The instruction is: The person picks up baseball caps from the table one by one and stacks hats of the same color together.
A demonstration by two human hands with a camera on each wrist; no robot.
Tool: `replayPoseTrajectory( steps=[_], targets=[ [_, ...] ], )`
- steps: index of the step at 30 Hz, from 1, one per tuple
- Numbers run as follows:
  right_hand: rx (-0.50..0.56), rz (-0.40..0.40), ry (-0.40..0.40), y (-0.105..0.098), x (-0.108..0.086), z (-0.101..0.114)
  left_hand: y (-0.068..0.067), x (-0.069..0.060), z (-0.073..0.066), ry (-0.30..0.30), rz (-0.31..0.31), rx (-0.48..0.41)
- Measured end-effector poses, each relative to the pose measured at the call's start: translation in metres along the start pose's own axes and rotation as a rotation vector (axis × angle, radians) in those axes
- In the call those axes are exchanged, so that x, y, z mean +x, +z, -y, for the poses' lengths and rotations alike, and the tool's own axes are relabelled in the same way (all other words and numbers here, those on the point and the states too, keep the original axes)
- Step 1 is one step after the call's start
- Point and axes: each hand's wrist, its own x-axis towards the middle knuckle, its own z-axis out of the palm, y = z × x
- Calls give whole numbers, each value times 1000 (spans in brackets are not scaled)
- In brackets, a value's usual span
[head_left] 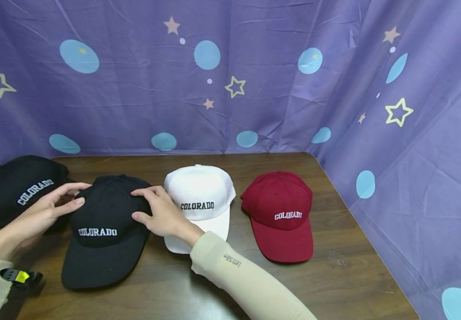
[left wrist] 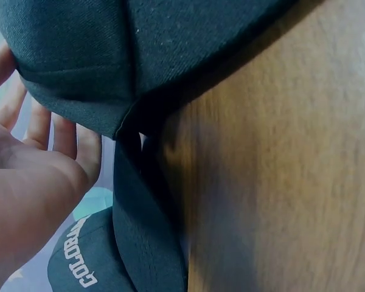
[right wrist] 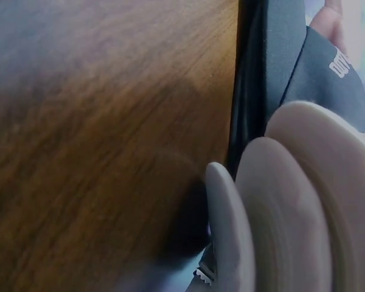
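Note:
A black cap (head_left: 112, 209) with white COLORADO lettering rests on the wooden table, its brim toward me. My left hand (head_left: 48, 206) is at the left side of its crown, thumb in front. In the left wrist view, the fingers (left wrist: 39, 125) spread loosely behind the cap's edge. On the crown's right side lies my right hand (head_left: 160, 211), with the index finger and thumb apart. Its fingers (right wrist: 286, 194) look blurred in the right wrist view and partly cover the cap. Behind my left hand sits a second black cap (head_left: 22, 186), partly hidden.
A white cap (head_left: 198, 186) stands just right of my right hand, its brim partly covered by the hand and sleeve. Farther right is a dark red cap (head_left: 282, 200). A purple patterned curtain (head_left: 254, 53) hangs behind and beside the table (head_left: 346, 266).

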Motion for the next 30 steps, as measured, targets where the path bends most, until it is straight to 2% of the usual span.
replayPoseTrajectory(
  steps=[11, 18, 30],
  targets=[
    [-1, -29, 22, 9, 4, -3, 5, 3, -4, -45, -12, 43],
    [-31, -48, 27, 12, 10, -3, 6, 5, -4, -44, -35, 51],
    [-44, -19, 62, 10, 12, 0, 9, 6, -3, -34, -80, 30]
  ],
)
